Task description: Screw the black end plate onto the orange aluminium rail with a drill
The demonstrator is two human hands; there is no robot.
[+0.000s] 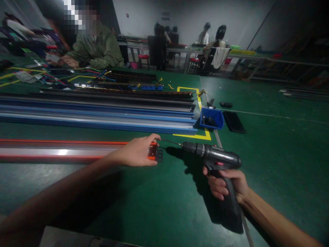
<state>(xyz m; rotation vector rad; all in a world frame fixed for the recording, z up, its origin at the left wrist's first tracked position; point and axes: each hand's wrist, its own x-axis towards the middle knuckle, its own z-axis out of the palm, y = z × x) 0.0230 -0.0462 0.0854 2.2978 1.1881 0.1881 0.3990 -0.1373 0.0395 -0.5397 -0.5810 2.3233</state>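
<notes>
My right hand [228, 183] is wrapped round the grip of a black cordless drill [213, 156], its index finger at the trigger. The drill's long thin bit [171, 141] points left, its tip close to the fingertips of my left hand [138, 151]. That hand is closed over the right end of a long metal profile [64, 151] with orange-red edges and a silvery middle. A black end piece [159, 155] sticks out just past my fingers at the profile's end. Whether a screw sits on the bit's tip is too small to tell.
Several blue and black profiles [102, 115] lie side by side beyond. A blue bin [218, 119] holds small dark parts, with a black flat object [233, 122] beside it. Wired strips and cables [102, 73] lie farther back, near a seated co-worker [100, 48] in a green jacket.
</notes>
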